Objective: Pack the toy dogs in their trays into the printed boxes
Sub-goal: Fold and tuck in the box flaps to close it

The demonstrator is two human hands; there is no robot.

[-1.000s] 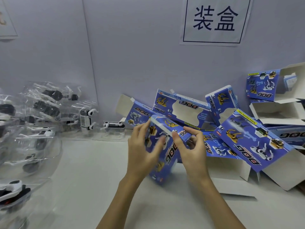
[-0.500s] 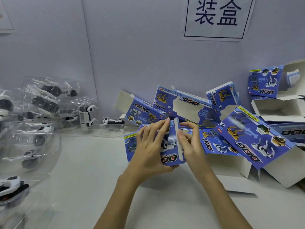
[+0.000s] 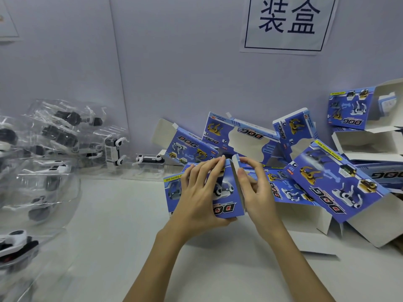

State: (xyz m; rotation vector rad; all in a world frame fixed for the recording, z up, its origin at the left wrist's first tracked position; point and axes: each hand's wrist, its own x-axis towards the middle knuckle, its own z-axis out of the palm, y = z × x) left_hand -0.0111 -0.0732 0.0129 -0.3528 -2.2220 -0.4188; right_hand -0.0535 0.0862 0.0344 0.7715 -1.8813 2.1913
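Box [image 3: 226, 192] now lying flat on worktop [image 3: 122, 214]; left hand [image 3: 196, 197] gripping it, right hand [image 3: 255, 192] pinching end flap [image 3: 237, 179] at 3 o'clock, closing it.

- The paper sign [image 3: 287, 22] on the wall, above and beyond the right hand [image 3: 257, 192], reads "装盒".
- The blue box [image 3: 226, 192] held between both hands shows "DOG" upside down by the left hand [image 3: 196, 197], and a yellow strip "moving DOG".
- The large box [image 3: 340, 182] right of the right hand reads "DOG", "FUNNY MOVING DOG", "TOP".
- The windowed box [image 3: 242, 136] behind the hands reads "DOG", "TOP".
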